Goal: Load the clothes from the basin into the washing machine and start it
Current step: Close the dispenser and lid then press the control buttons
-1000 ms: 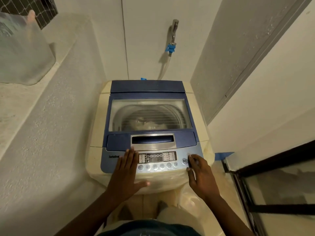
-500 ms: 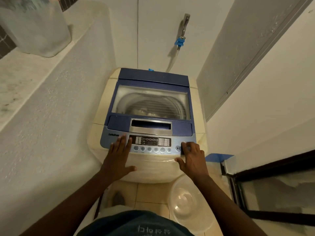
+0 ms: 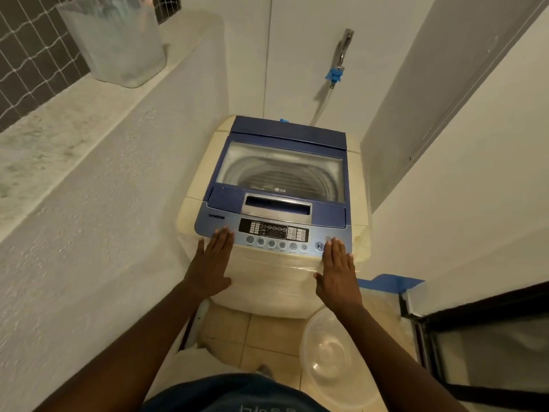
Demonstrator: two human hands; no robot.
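A cream top-loading washing machine [image 3: 205, 185] with a blue lid stands ahead, its clear lid [image 3: 282, 171] down; clothes show dimly in the drum. Its control panel [image 3: 273, 237] runs along the front edge. My left hand [image 3: 212, 263] lies flat on the front left, fingertips at the panel's left end, holding nothing. My right hand [image 3: 338, 269] lies flat on the front right, fingertips just right of the start/pause button [image 3: 319, 246]. A clear plastic basin [image 3: 329, 355] sits on the floor below my right arm and looks empty.
A rough white wall with a marble ledge [image 3: 56, 135] runs along the left, carrying a translucent bin [image 3: 118, 40]. A tap with a blue hose fitting [image 3: 335, 74] is on the back wall. A black-framed glass door [image 3: 487, 346] is at lower right.
The view has drawn back and tilted up. My right hand went from curled fingers at the right-end buttons to lying flat with fingers straight. My left hand slid slightly back towards the front edge.
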